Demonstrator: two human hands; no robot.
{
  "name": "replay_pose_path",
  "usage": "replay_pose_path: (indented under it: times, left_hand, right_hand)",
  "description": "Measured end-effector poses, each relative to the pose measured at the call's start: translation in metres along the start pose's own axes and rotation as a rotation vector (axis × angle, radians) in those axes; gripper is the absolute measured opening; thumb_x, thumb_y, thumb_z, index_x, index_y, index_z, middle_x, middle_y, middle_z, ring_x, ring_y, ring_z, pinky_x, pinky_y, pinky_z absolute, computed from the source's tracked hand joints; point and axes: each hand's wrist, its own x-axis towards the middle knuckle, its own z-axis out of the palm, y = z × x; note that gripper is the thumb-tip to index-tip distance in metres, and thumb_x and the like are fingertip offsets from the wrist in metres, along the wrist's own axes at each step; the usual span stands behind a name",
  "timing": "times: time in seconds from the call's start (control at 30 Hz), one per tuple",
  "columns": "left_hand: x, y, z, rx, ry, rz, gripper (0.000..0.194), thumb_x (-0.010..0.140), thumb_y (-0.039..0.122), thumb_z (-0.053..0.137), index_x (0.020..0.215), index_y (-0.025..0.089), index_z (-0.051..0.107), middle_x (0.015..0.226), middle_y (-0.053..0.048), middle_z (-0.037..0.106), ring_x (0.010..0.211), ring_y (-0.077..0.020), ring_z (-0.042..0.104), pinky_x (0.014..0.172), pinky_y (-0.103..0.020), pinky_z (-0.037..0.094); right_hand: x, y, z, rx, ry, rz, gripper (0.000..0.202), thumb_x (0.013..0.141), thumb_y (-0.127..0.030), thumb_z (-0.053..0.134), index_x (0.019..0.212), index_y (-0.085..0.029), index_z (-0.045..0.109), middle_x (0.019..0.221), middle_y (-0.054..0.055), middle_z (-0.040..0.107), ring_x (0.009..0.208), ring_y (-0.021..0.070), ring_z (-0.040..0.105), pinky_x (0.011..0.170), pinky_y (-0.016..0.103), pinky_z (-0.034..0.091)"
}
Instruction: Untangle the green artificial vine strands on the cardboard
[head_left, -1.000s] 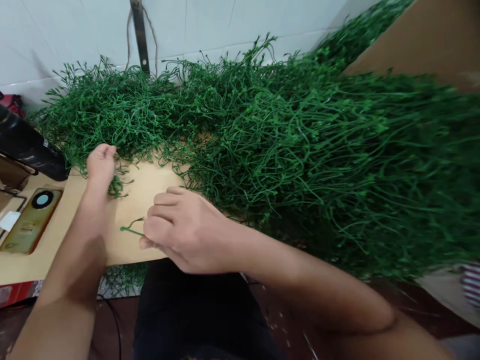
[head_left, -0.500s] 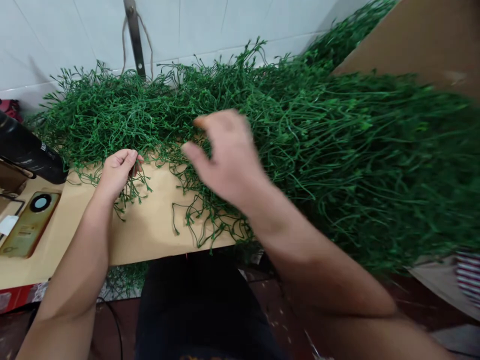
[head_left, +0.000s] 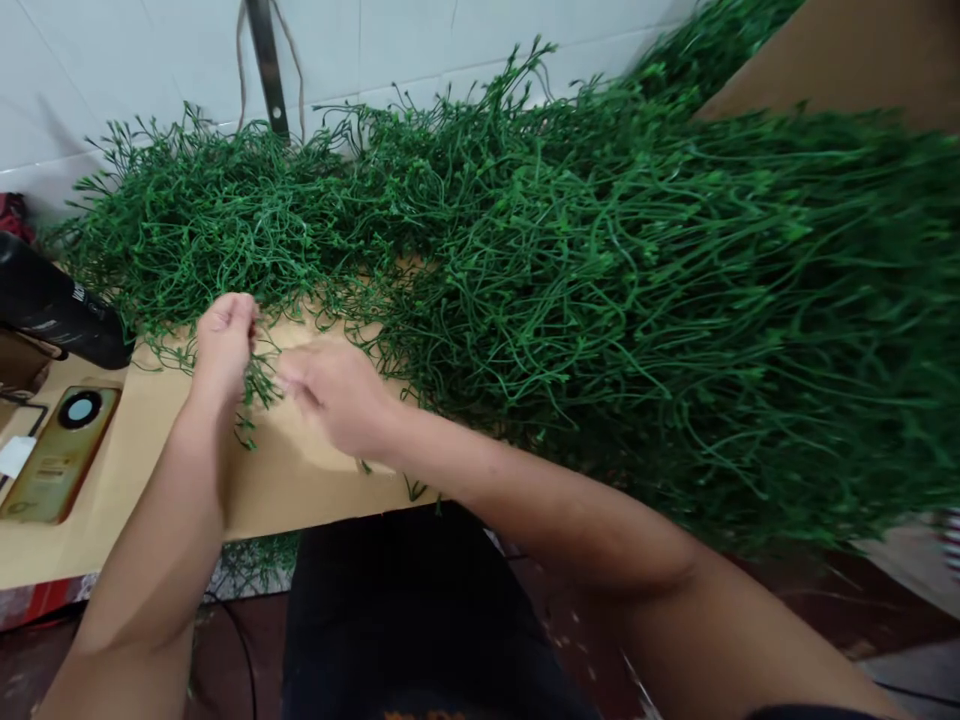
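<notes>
My left hand (head_left: 223, 345) is closed, thumb against fingers, around a small bunch of green plastic plant stems (head_left: 261, 385) whose tips hang below it. Just to the right, my right hand (head_left: 337, 395) is curled with its fingertips close to that bunch. Motion smears those fingers, and what they pinch, if anything, cannot be made out. Both hands are over a sheet of brown cardboard (head_left: 292, 485). Behind them lies a heap of the same forked green stems (head_left: 217, 225), and a larger heap (head_left: 600, 280) spreads to the right.
At the left stand a black bottle (head_left: 60, 305) and, nearer me, a phone (head_left: 64, 455) lying camera side up. A metal strip (head_left: 266, 70) hangs against the white tiled wall (head_left: 150, 60). A cardboard panel (head_left: 847, 65) rises at the back right. My dark-clothed lap (head_left: 420, 620) is below the cardboard edge.
My right hand has moved from over the heap, left and nearer to me, beside my left hand, its fingers now curled. My left hand still holds its bunch. The view has shifted slightly.
</notes>
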Motion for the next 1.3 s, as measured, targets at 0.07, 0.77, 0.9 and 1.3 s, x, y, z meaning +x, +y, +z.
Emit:
replay_pose_path:
  times: [0.07,0.77,0.9,1.3]
  left_hand:
    - [0.005,0.0,-0.013,-0.135,0.12,-0.018,0.027,0.084,0.025,0.056,0.06,0.016,0.046,0.046,0.007,0.037,0.039,-0.0034,0.032,0.04,-0.02,0.023]
    - [-0.021,0.014,0.01,-0.138,-0.232,-0.032,0.028,0.064,0.04,0.073,0.067,0.015,0.062,0.061,0.001,0.061,0.05,-0.0065,0.05,0.046,-0.016,0.04]
    - [-0.015,0.004,0.01,-0.132,-0.246,0.025,0.028,0.062,0.04,0.075,0.067,0.015,0.063,0.062,0.001,0.062,0.052,-0.0057,0.049,0.05,-0.016,0.04]
    - [-0.011,0.014,0.022,-0.061,-0.022,-0.111,0.03,0.08,0.009,0.05,0.051,0.016,0.045,0.042,0.005,0.041,0.034,-0.0043,0.03,0.036,-0.018,0.019]
  right_hand:
    - [-0.008,-0.017,0.003,0.002,-0.055,-0.268,0.016,0.079,-0.014,0.041,0.081,-0.014,0.057,0.072,0.003,0.052,0.068,0.0132,0.039,0.069,0.028,0.032]
    - [0.007,0.022,-0.019,-0.025,0.085,0.217,0.039,0.087,-0.034,0.046,0.115,-0.008,0.05,0.107,0.014,0.057,0.098,0.0206,0.051,0.082,0.033,0.039]
    - [0.017,0.023,-0.007,0.079,0.004,0.223,0.027,0.092,-0.027,0.035,0.096,-0.012,0.057,0.085,0.005,0.059,0.072,0.0115,0.047,0.066,0.025,0.031]
    - [0.003,0.001,-0.006,-0.052,-0.058,0.177,0.026,0.091,-0.022,0.03,0.094,-0.015,0.055,0.07,0.004,0.057,0.057,0.0114,0.04,0.056,0.027,0.019]
